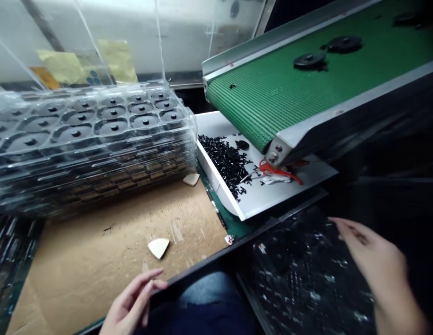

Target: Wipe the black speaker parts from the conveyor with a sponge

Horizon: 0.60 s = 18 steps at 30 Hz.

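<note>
At the front edge of the cardboard sheet (108, 251), my left hand (134, 302) is loosely bent with its fingers apart and nothing visible in it. A pale wedge-shaped piece (158, 248) lies on the cardboard just beyond its fingertips. My right hand (373, 260) is at the far right, its fingers closed at the edge of a dark, glossy plastic tray (314, 279) low beside my lap. Reflections and shadow blur what is in that tray.
Stacked clear trays (97, 135) with round black parts stand at the left. A white tray (223, 195) holds small black pieces and red-handled scissors (289, 173). Above it slopes a green conveyor belt (272, 93) carrying black discs (344, 44). Another pale wedge (191, 179) lies by the stack.
</note>
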Motion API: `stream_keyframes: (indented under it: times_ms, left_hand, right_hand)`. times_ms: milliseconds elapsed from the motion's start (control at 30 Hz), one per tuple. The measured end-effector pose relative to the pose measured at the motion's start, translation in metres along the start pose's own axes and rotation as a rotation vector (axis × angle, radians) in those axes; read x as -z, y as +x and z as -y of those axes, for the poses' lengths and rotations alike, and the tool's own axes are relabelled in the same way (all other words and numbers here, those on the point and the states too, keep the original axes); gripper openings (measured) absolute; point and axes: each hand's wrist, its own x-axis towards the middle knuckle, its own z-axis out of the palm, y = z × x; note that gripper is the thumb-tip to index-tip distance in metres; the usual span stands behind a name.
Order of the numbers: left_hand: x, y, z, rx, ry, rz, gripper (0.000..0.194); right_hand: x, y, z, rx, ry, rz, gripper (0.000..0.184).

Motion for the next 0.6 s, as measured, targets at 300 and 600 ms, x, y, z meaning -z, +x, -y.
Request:
stream_keyframes:
  times_ms: [300, 600]
  left_hand:
    - [0.059, 0.029, 0.019, -0.350, 0.398, -0.183, 0.039]
    - [0.096, 0.063, 0.098, -0.526, 1.189, -0.521, 0.048]
  right_hand:
    - [-0.063, -0.021, 0.126, 0.663, 0.113, 0.160, 0.036]
    - [-0.092, 0.097, 0.208, 0.522, -0.081, 0.272, 0.022]
